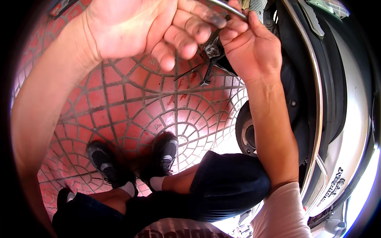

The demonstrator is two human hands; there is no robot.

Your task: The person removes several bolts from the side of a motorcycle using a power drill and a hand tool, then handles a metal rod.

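My left hand [135,29] is at the upper edge, palm up, its fingers half curled and dark smudges on the fingertips. Beside those fingertips a thin metal rod [229,8] slants down to the right. Its upper end is cut off by the frame, as is my left thumb. My right hand [256,53] pinches the rod's lower end between thumb and fingers. Both hands meet around the rod, close to the side of a silver and black motor scooter [355,123].
The scooter's wheel [246,133] and chrome side rail [317,87] lie along my right forearm. Below my hands a dark stand-like metal part [208,71] reaches toward the red paved floor [135,93]. My shoes [164,152] rest on the tiles. A dark object [61,7] lies at the upper left.
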